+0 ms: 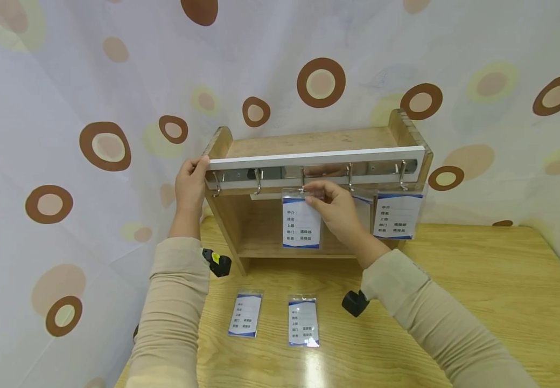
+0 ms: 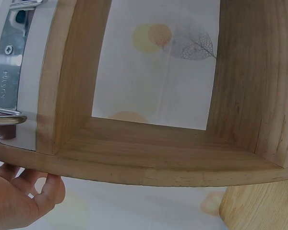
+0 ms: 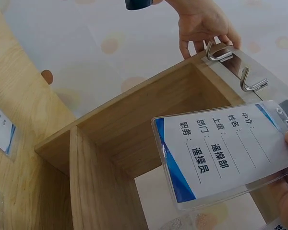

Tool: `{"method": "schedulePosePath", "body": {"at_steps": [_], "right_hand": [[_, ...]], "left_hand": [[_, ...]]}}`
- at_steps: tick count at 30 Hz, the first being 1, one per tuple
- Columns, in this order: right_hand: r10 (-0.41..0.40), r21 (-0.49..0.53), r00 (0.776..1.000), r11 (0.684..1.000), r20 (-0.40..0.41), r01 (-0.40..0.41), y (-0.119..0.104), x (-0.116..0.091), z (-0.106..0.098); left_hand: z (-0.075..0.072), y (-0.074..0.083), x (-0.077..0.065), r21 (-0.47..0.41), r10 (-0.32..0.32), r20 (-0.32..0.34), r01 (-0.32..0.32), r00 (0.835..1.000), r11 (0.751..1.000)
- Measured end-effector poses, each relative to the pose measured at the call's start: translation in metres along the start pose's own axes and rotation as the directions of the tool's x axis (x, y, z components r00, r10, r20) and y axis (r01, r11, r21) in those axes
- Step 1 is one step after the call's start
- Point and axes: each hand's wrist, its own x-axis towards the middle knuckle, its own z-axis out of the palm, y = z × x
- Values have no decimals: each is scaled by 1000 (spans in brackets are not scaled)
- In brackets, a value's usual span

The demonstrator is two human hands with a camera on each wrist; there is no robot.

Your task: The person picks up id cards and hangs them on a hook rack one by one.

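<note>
My right hand (image 1: 335,213) pinches the top edge of a badge holder (image 1: 301,223), a clear sleeve with a white card and blue corners. Its top edge lies right at the middle hook (image 1: 302,175) of a white hook rail (image 1: 280,159). In the right wrist view the badge's slot end is close to a hook, partly covered by my fingers. My left hand (image 1: 190,186) holds the left end of the wooden shelf (image 1: 226,226), at the rail's corner. The left wrist view shows those fingers against the side panel (image 2: 149,176).
Another badge (image 1: 396,215) hangs at the rail's right end, and one more (image 1: 364,213) is partly hidden behind my right hand. Two badges, left (image 1: 245,315) and right (image 1: 303,323), lie on the wooden table (image 1: 493,291). Behind the shelf hangs a patterned cloth (image 1: 280,48).
</note>
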Motion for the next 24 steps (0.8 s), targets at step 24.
{"method": "schedulePosePath", "body": {"at_steps": [24], "right_hand": [[-37, 27, 997, 999, -60, 39, 7, 1, 3]], "left_hand": [[0, 1, -1, -14, 2, -1, -2, 1000, 1000]]}}
